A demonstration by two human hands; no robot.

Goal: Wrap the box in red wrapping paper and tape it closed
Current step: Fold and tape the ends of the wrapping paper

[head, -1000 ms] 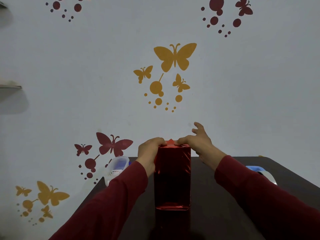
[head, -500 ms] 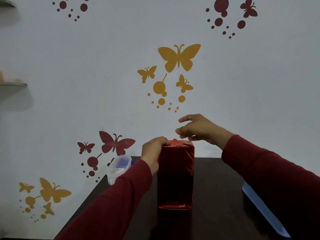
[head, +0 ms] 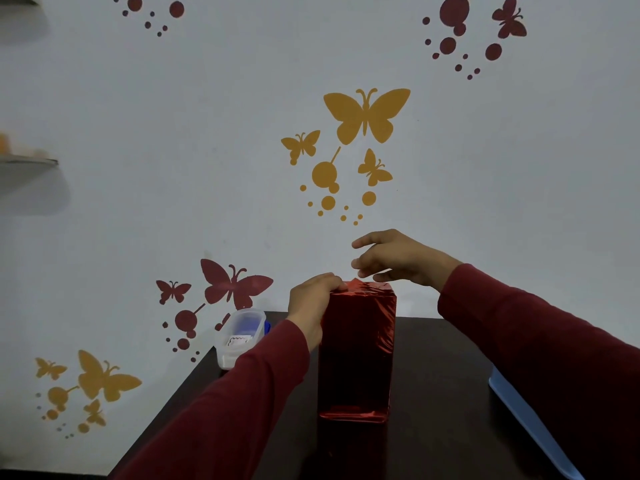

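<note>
Box (head: 356, 355) upright at mid-table (head: 433, 375), fully sheathed in red wrapping paper (head: 377, 341), top folds gathered to a small peak. Left hand (head: 313, 303) curled over the top left corner, pinning the fold down. Right hand (head: 398, 259) lifted off the top since a second ago, now hovering just above, fingers loosely spread, holding nothing. Probably a release to fetch tape, top flap not yet sealed. Clear plastic container (head: 240, 336) beside the left sleeve; blue sheet (head: 526, 420) at right.
</note>
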